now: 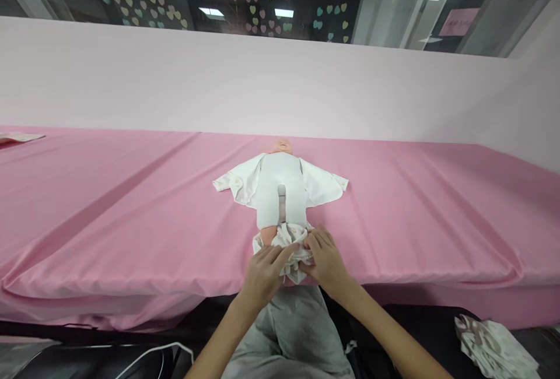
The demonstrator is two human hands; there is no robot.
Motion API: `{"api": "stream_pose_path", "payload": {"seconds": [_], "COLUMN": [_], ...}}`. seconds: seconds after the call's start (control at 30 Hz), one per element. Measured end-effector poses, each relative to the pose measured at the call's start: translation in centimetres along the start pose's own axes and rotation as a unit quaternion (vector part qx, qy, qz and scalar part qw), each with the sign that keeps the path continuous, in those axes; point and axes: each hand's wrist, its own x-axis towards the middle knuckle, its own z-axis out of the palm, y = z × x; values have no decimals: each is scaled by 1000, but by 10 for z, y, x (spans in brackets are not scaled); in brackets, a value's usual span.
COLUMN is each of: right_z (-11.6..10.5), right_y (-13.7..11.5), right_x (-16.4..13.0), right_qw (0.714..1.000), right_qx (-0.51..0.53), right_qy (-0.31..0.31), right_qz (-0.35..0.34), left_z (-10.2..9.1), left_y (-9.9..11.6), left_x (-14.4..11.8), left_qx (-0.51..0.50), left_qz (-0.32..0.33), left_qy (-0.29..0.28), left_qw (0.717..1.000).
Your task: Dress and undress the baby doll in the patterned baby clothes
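Observation:
A baby doll [281, 192] lies on its back on the pink table cover [131, 204], head away from me, its white top spread open to both sides. Bunched white patterned cloth [285, 240] is gathered around the doll's legs at the near edge. My left hand [263, 274] grips this cloth from the left. My right hand [327, 262] holds it from the right, fingers curled over the fabric. Both hands almost touch each other.
A pale pink wall [280, 81] rises behind the table. A crumpled patterned cloth [494, 344] lies at the lower right below the table's edge. A flat paper-like item [20, 137] rests at the far left. White cable [149, 353] runs near my knees.

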Motion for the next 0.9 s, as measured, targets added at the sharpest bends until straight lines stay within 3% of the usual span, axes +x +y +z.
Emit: {"api": "stream_pose_path", "payload": {"seconds": [0.1,0.17,0.27,0.33,0.4,0.6,0.7,0.77,0.9], "right_z": [6,14,26,30,28,8,9,9,-3], "right_y": [-13,-27,-52,-65,-71,-62,-56,-53,-52], "right_x": [-12,-23,-41,-49,-53,-55,-55,-52,-46], "right_qw": [997,988,963,955,962,990,990,988,973], "right_qx": [6,21,61,87,93,99,128,145,213], "right_qy": [76,151,253,269,241,64,-11,-24,-82], "right_qz": [-7,9,68,89,85,74,58,37,15], "left_z": [0,-4,-13,-20,-26,-44,-52,-54,-51], "left_y": [8,15,25,31,35,48,50,49,44], "left_x": [-12,-23,-43,-55,-62,-50,-42,-42,-56], "left_qx": [-72,-116,-147,-156,-162,-207,-230,-238,-256], "left_qz": [-83,-152,-177,-157,-138,-116,-109,-108,-94], "left_qy": [101,134,115,80,37,-84,-118,-155,-233], "left_qw": [989,972,966,972,976,968,960,953,933]}}
